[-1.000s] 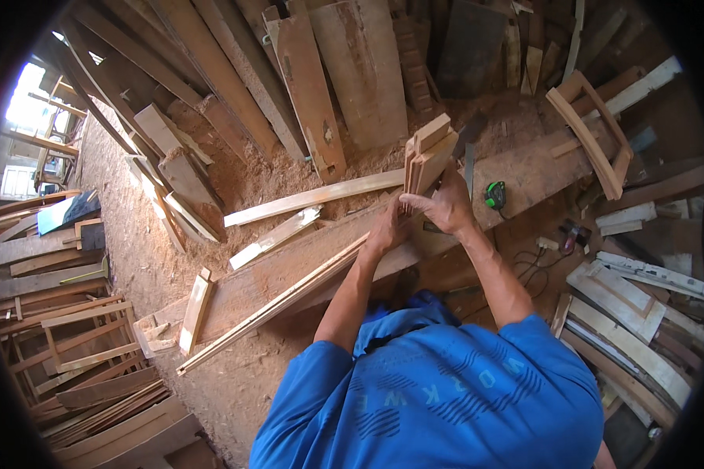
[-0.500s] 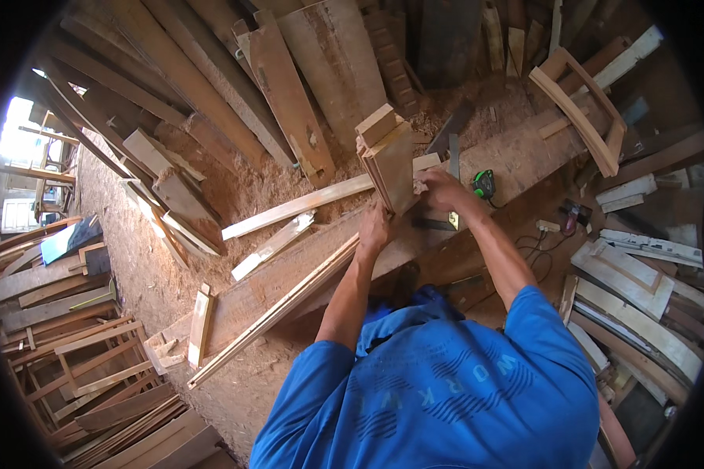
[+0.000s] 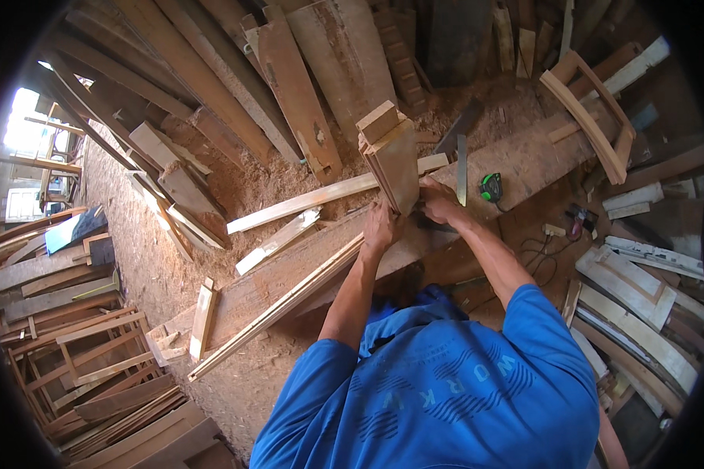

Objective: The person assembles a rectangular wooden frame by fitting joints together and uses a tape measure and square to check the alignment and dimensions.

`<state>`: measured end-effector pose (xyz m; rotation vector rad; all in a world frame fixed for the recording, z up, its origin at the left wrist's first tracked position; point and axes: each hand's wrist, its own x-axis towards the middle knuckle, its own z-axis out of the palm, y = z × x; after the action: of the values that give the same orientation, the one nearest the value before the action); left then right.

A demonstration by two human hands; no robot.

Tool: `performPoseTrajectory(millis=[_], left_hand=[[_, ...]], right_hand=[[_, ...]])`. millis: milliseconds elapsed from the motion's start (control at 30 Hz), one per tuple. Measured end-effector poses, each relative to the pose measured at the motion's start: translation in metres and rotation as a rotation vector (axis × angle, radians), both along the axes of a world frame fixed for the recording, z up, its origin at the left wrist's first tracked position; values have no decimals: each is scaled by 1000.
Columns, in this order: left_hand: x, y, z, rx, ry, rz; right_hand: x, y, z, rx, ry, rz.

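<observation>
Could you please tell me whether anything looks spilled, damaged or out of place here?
Wood shavings lie strewn over the ground beyond the long plank, so that area looks untidy. The short pale strip also looks ragged at its far end, perhaps chipped. Nothing else clearly stands out.

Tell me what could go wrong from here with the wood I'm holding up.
The wooden piece rises well above the left hand at its lower end, so it might tip if that grip slips. The green tape measure lies close to the near edge of the bench, so the right hand or its forearm could knock it off.
</observation>
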<state>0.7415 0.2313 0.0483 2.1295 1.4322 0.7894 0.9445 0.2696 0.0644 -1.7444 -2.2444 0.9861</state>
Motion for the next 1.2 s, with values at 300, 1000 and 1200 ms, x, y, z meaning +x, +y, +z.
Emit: performPoseTrajectory(millis=[300,1000,1200], left_hand=[[12,5,-12,-5,-14,-10],[-104,-90,-35,-11,-66,262],[-254,-188,9,-310,284,284]], right_hand=[[24,-1,-26,-41,121,-97],[-232,-51,86,167,8,643],[-303,-89,36,-107,176,710]])
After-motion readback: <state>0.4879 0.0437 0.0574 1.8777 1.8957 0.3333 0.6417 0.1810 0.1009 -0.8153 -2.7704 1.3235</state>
